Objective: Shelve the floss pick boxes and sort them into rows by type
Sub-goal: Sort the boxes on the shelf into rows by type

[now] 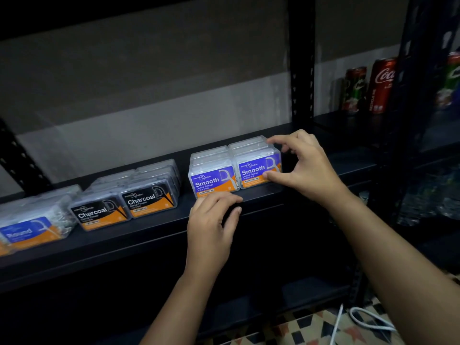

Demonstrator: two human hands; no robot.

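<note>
Right hand (305, 165) pinches the rightmost Smooth box (257, 168) on the shelf (273, 202), left hand (211, 225) loosely open just below the Smooth rows; left of these, Charcoal boxes (129, 197) and Round boxes (32, 220) sit sorted: judged nearly complete.

Black metal shelving unit (302, 70) with perforated uprights stands against a grey, two-tone wall (149, 83). Adjacent bay holds drink cans (380, 85). Patterned tile floor (298, 329) carries a white cable (368, 319). Lighting dim.
</note>
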